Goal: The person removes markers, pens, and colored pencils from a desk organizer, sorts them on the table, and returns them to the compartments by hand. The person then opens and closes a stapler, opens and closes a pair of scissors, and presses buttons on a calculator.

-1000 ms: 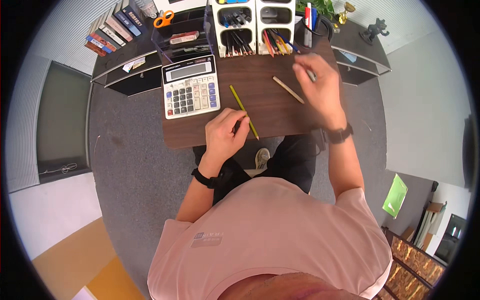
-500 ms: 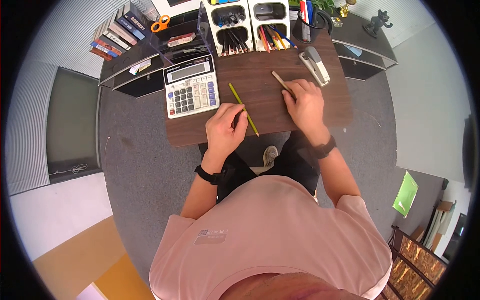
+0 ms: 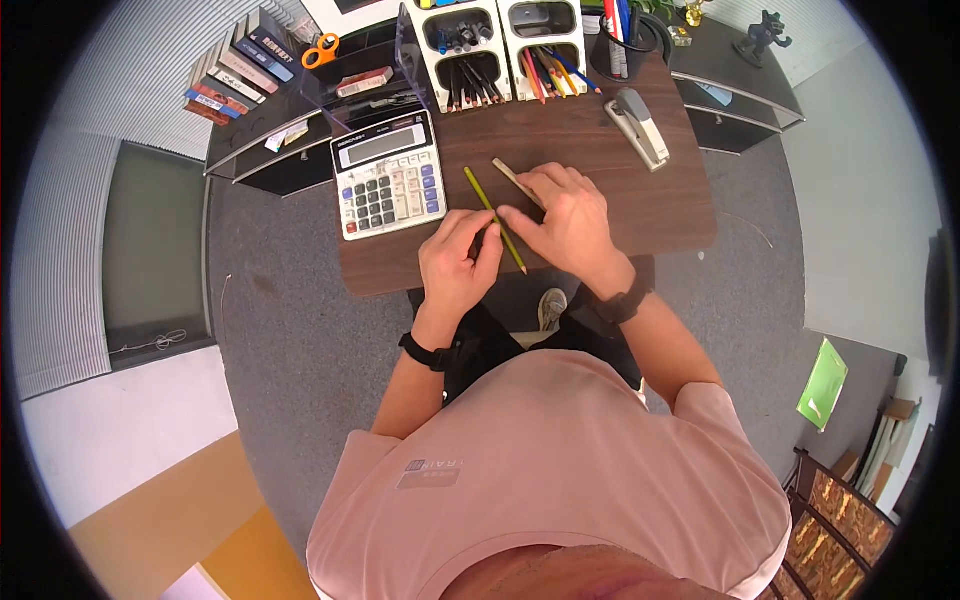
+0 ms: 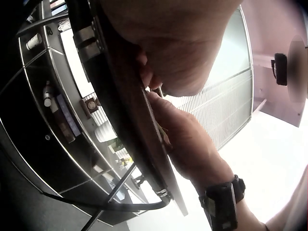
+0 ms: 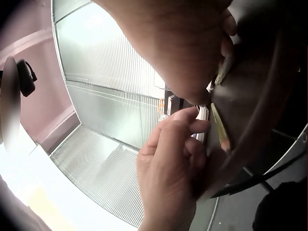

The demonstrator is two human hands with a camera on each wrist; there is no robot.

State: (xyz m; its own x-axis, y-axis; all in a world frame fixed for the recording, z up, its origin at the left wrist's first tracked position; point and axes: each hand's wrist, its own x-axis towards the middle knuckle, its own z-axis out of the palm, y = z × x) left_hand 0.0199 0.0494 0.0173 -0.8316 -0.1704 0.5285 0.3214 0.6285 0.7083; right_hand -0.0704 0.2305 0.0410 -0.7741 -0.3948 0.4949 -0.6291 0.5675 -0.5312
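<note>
On the desk a yellow-green pencil [image 3: 512, 248] lies slanted, its sharpened end toward the front edge. The left hand [image 3: 458, 262] is at its middle, thumb and forefinger tips together there. In the right wrist view the pencil [image 5: 219, 126] shows beside the left hand [image 5: 168, 156]. A pale wooden pencil [image 3: 507, 171] sits just right of the green one, nearly parallel, its lower part covered by the right hand [image 3: 572, 222]. The right fingers grip it, with the thumb reaching toward the green pencil. In the left wrist view the right hand [image 4: 190, 139] is at the desk edge.
A calculator [image 3: 390, 180] lies left of the hands, a stapler [image 3: 637, 130] to the right. Along the back stand white organizers [image 3: 508, 80] with pencils, a black mesh cup [image 3: 655, 60] of markers and a clear tray with orange scissors [image 3: 321, 50]. Books [image 3: 240, 65] stand beyond.
The right hand has come down from over the stapler, taken hold of the pale pencil and brought it left, close beside the green one. The left hand has stayed at the green pencil.
</note>
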